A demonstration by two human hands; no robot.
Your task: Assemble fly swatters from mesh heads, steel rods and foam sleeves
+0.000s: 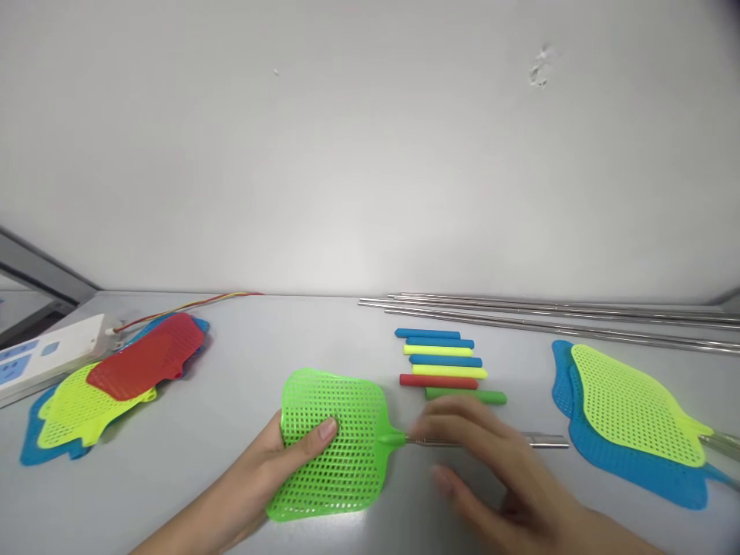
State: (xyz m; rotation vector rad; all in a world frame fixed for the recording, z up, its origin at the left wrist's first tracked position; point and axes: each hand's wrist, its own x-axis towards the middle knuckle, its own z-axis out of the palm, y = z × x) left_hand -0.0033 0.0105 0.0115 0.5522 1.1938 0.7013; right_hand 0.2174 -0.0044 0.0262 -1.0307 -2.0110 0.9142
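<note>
My left hand (pixel 289 462) grips a green fly swatter head (pixel 347 455), thumb on its perforated face and fingers hidden behind it. From the head's neck a thin metal rod (pixel 549 441) runs to the right. Over this rod hovers my right hand (pixel 491 470), slightly blurred, its thumb and fingers spread apart; whether a fingertip touches the rod I cannot tell. Just beyond that hand lies a green handle sleeve (pixel 479 396), partly covered by its fingers. Behind it sit a red sleeve (pixel 439 381) and several blue and yellow ones.
At left, a red swatter head (pixel 150 358) overlaps yellow and blue ones beside a white box (pixel 58 347) with coloured wires (pixel 185 308). Long metal rods (pixel 549 317) lie along the wall. At right, a yellow-green swatter (pixel 636 408) rests on blue ones (pixel 641 474).
</note>
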